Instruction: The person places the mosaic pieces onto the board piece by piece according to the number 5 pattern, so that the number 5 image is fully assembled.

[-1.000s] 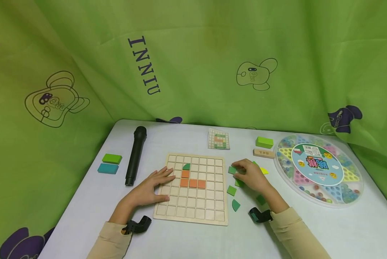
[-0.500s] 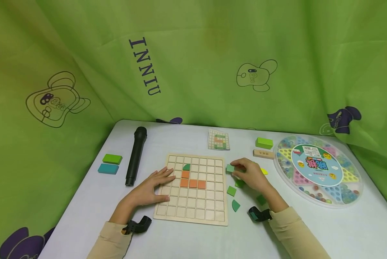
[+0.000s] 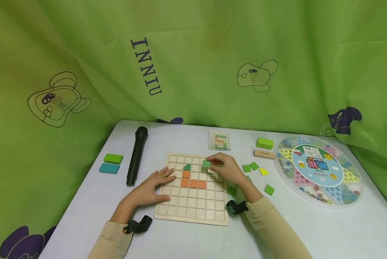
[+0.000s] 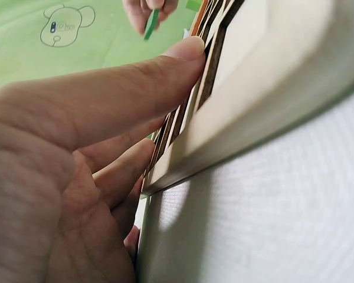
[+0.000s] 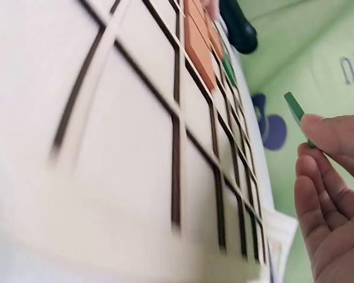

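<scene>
A wooden grid board (image 3: 190, 221) lies on the white table, carrying several orange square tiles (image 3: 194, 183) and a green quarter-round tile (image 3: 187, 167). My left hand (image 3: 149, 190) rests at the board's left edge, fingers spread. In the left wrist view its thumb (image 4: 186, 50) lies on the board's top by the rim. With thumb and fingertips my right hand (image 3: 227, 169) pinches a green square tile (image 3: 206, 164) over the board's upper right part. The right wrist view shows that tile (image 5: 295, 109) edge-on and clear of the board.
Right of the board lie several loose green tiles (image 3: 269, 189) and a yellow one (image 3: 263, 171). A pattern card (image 3: 219, 139) is behind the board. A black microphone (image 3: 137, 154) and two blocks (image 3: 109, 168) stand left; a round marble game (image 3: 319, 171) sits far right.
My right hand has picked up the green square tile from beside the board and carried it left over the board. My left hand has stayed in place.
</scene>
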A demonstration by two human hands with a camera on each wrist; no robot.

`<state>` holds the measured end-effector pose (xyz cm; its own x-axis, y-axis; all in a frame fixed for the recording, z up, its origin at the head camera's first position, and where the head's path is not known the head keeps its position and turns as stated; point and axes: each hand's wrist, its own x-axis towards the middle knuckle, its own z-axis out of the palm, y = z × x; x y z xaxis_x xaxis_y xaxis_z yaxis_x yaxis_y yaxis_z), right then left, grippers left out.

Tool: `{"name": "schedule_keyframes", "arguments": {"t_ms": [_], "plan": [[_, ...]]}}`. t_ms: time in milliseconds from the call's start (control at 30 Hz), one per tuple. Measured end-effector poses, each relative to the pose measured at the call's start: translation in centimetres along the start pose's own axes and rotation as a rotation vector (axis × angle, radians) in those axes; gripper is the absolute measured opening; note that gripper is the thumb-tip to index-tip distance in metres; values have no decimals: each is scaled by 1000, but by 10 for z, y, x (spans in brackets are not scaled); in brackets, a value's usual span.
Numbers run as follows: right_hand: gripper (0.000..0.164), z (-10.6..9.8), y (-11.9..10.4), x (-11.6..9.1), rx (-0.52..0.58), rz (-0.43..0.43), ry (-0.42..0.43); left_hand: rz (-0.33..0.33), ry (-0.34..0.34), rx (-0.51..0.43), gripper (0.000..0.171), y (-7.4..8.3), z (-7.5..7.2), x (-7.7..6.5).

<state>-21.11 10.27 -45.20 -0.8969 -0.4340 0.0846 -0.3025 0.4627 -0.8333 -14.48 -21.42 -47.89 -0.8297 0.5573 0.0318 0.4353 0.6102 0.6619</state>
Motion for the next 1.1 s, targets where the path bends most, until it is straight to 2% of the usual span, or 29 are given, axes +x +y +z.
{"name": "schedule_keyframes", "arguments": {"t_ms": [167,433,633,867,1100], "plan": [[27,19,-3,14,-29,50,-75,-8,-7,2,73,0,0,0],[23,33,-3,26,-152,16,-121,-5,-7,-1,72,2,2,1],[23,35,-6,28,-187,-4,-136,-7,-4,1,72,1,0,0],[30,33,-5,25,-171,7,-145,-4,-4,-2,73,-1,1,1],[39,15,-2,6,-91,25,-69,-2,-2,-7,73,-1,1,1]]}}
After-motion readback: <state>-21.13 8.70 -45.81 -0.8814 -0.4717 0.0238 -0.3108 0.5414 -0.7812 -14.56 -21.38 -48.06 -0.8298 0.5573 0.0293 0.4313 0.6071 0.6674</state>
